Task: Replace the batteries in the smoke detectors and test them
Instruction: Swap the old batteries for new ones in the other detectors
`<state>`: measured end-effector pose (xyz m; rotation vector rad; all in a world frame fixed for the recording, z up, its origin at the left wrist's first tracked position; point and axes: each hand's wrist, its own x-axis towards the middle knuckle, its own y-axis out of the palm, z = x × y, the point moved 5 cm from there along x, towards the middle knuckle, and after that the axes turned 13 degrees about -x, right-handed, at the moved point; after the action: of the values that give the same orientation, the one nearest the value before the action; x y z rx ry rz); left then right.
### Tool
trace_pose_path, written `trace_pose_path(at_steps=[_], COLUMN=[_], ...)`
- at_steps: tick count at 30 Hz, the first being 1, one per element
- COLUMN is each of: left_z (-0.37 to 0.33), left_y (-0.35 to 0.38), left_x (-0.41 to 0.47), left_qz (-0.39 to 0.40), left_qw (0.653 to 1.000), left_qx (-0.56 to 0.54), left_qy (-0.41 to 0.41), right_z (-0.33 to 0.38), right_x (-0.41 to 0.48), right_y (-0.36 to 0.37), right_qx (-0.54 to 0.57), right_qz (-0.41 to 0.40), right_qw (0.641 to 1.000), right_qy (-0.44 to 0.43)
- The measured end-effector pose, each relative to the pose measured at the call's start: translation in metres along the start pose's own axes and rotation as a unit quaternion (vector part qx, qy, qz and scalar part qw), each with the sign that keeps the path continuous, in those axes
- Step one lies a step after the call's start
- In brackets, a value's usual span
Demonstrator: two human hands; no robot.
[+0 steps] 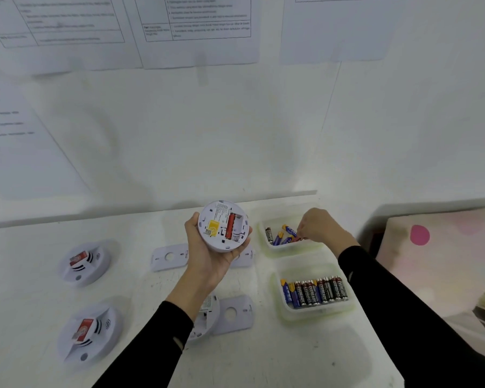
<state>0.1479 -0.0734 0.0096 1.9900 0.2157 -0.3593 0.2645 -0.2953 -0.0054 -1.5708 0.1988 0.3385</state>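
Note:
My left hand (207, 256) holds a white round smoke detector (221, 225) above the table, back side up. Its battery bay is open, with one red battery in it and an empty slot beside that. My right hand (318, 225) reaches into the far plastic tray (263, 232) and pinches a small battery (298, 238) among a few loose ones. A nearer tray (280, 309) holds a row of several batteries. Two more detectors (84, 263) (88, 331) lie face up at the left. Another detector (205, 317) lies partly hidden under my left forearm.
Three white mounting plates lie on the table: one (170, 257) left of my hand, one (245, 256) behind it, one (234, 313) nearer. Printed sheets hang on the wall behind. A patterned cushion (437, 261) sits at the right, past the table edge.

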Motion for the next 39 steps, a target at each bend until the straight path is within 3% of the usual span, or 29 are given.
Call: trace_pose_path(at_steps=[4,6,8,10,12,14,18,24,29,32,39], left_z=[0.001,0.001,0.002,0.003,0.004,0.005,0.008,0.008,0.011,0.014,0.017], left_y=[0.003,0.004,0.004,0.006,0.009,0.013,0.014,0.013,0.008,0.01,0.01], left_x=[-0.001,-0.001,0.0,-0.001,-0.002,-0.004,-0.006,-0.005,-0.008,-0.009,-0.005], left_qz=[0.012,0.014,0.015,0.017,0.024,0.041,0.063,0.073,0.059,0.057,0.063], left_qw=[1.0,1.0,1.0,1.0,1.0,0.999,0.996,0.993,0.994,0.994,0.991], left_qx=[-0.007,-0.011,-0.013,-0.01,0.007,0.03,0.057,0.09,0.083,0.085,0.117], left_qy=[-0.013,-0.016,-0.017,-0.013,-0.002,0.005,0.005,0.016,-0.036,-0.045,-0.024], right_z=[0.007,0.016,0.036,0.064,0.09,0.103,0.108,0.114,0.102,0.102,0.103], right_x=[-0.002,-0.01,-0.038,-0.075,-0.102,-0.112,-0.114,-0.113,-0.112,-0.113,-0.111], right_y=[0.003,-0.005,-0.025,-0.045,-0.052,-0.047,-0.045,-0.043,-0.046,-0.039,-0.035], right_qx=[0.009,0.027,0.159,0.282,0.306,0.292,0.268,0.188,0.264,0.238,0.228], right_qz=[0.006,-0.077,-0.202,-0.245,-0.21,-0.166,-0.166,-0.254,-0.202,-0.171,-0.184], right_qw=[1.0,0.997,0.963,0.907,0.883,0.885,0.892,0.894,0.891,0.898,0.904], right_qy=[0.001,-0.01,-0.075,-0.195,-0.288,-0.322,-0.324,-0.319,-0.309,-0.327,-0.311])
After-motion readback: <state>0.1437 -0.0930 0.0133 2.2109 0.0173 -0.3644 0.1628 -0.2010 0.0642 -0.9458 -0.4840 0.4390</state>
